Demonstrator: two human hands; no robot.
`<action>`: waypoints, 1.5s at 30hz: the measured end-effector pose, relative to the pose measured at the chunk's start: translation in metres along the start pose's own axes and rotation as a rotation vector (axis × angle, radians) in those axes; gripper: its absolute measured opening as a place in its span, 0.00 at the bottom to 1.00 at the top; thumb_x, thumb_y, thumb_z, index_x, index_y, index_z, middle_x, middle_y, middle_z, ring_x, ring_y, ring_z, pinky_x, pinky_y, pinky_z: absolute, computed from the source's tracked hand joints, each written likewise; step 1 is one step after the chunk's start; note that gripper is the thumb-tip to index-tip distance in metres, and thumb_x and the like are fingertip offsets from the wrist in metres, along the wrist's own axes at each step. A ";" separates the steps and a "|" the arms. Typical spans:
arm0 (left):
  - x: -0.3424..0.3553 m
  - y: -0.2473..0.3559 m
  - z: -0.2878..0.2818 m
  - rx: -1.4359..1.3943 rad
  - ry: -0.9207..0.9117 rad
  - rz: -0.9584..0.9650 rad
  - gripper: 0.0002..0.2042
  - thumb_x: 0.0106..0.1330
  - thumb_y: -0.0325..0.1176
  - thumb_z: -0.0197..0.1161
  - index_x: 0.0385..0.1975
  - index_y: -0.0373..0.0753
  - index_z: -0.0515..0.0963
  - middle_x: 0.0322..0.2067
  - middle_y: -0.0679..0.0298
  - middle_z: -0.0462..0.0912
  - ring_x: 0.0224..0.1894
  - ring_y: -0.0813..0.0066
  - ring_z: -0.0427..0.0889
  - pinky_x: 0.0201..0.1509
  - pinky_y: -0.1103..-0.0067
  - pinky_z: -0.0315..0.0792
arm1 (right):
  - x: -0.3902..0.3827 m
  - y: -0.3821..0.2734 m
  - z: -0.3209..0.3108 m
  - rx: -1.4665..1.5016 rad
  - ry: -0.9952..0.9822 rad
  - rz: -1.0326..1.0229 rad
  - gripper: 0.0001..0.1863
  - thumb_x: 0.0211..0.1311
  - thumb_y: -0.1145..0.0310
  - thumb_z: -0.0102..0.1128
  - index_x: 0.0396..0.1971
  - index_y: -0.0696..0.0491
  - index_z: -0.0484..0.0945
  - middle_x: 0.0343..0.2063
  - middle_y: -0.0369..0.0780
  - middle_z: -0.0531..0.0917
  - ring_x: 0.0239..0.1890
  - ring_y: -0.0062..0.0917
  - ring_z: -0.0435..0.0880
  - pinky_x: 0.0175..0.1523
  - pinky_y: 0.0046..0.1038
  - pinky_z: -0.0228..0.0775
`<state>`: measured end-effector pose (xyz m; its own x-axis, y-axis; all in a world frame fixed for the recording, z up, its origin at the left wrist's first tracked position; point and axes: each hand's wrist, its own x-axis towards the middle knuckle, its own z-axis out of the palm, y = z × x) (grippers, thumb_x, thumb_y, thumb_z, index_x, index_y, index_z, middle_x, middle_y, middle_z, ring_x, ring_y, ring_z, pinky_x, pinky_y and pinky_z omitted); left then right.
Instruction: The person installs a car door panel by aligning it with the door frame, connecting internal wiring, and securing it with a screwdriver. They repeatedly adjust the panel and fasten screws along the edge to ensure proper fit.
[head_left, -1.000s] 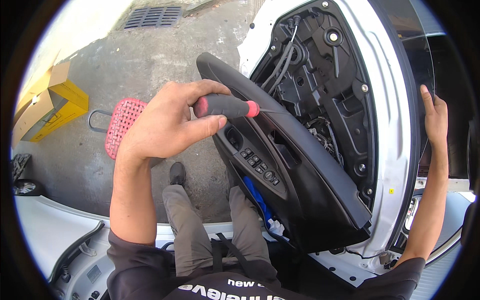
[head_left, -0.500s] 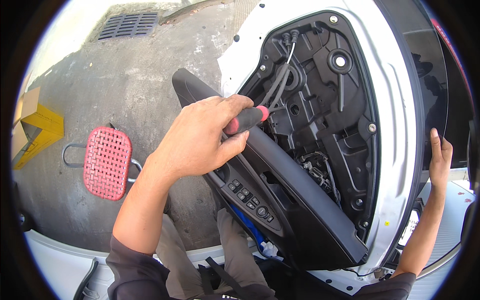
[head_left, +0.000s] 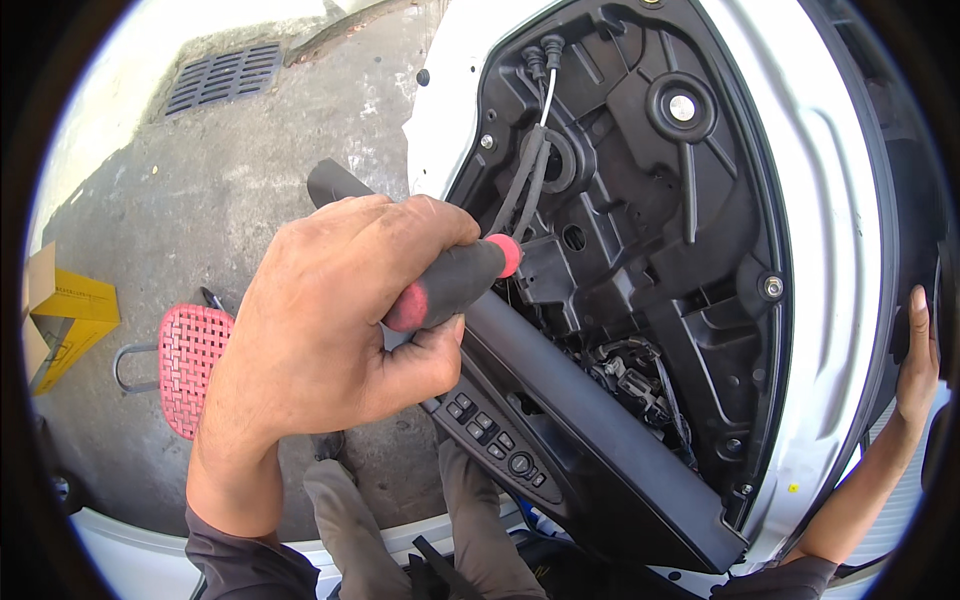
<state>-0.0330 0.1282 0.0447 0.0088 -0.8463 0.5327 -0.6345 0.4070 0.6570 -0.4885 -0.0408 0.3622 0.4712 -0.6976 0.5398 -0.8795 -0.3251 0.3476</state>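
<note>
My left hand (head_left: 330, 310) is closed round the black and red handle of a screwdriver (head_left: 455, 280), held above the loosened door trim panel (head_left: 590, 410). The tool's shaft is hidden behind its handle. The black trim panel, with its armrest and window switches (head_left: 495, 435), leans at a slant away from the white car door (head_left: 810, 250). Behind it lies the black inner door module (head_left: 640, 200), with two sleeved cables (head_left: 530, 180) running down toward the panel. At the far right, my right hand (head_left: 918, 350) grips the door's dark window edge; its thumb is stretched upward and its other fingers are mostly hidden.
A red woven stool (head_left: 190, 365) with metal legs stands on the concrete floor at left. Beyond it is an open yellow cardboard box (head_left: 85, 310). A drain grate (head_left: 225, 77) is set into the ground at the upper left. My legs (head_left: 480, 520) stand close to the panel.
The view has come closer to the door. My left hand with the screwdriver appears larger and has shifted left and slightly down. My right hand now sits nearer the right rim.
</note>
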 end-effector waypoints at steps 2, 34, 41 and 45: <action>0.004 0.005 -0.001 0.022 -0.017 -0.002 0.24 0.41 0.26 0.66 0.45 0.30 0.80 0.36 0.52 0.84 0.36 0.54 0.86 0.42 0.69 0.79 | -0.001 0.001 -0.001 -0.006 -0.006 0.006 0.24 0.77 0.48 0.56 0.24 0.51 0.72 0.22 0.33 0.68 0.28 0.17 0.65 0.39 0.26 0.56; 0.063 0.008 0.040 0.031 -0.139 0.039 0.14 0.55 0.28 0.65 0.39 0.35 0.71 0.23 0.57 0.79 0.34 0.51 0.82 0.37 0.60 0.73 | 0.000 0.000 -0.005 -0.017 -0.050 0.026 0.27 0.76 0.43 0.53 0.37 0.55 0.80 0.31 0.38 0.79 0.41 0.23 0.76 0.55 0.30 0.62; 0.038 0.009 0.050 0.041 -0.181 0.066 0.17 0.59 0.30 0.67 0.46 0.35 0.72 0.27 0.60 0.81 0.37 0.57 0.82 0.42 0.65 0.75 | 0.005 -0.011 -0.006 0.001 -0.073 0.037 0.27 0.76 0.42 0.53 0.35 0.55 0.79 0.30 0.38 0.78 0.40 0.22 0.76 0.54 0.30 0.62; 0.024 0.007 0.056 0.123 -0.068 0.137 0.15 0.61 0.31 0.65 0.46 0.32 0.75 0.24 0.57 0.82 0.32 0.58 0.84 0.39 0.68 0.79 | 0.004 -0.012 0.001 -0.044 0.009 -0.042 0.26 0.77 0.46 0.54 0.24 0.53 0.72 0.23 0.32 0.63 0.29 0.17 0.62 0.41 0.26 0.54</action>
<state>-0.0804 0.0917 0.0325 -0.1336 -0.8085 0.5731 -0.7160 0.4786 0.5083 -0.4758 -0.0398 0.3592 0.5085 -0.6781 0.5307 -0.8551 -0.3256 0.4034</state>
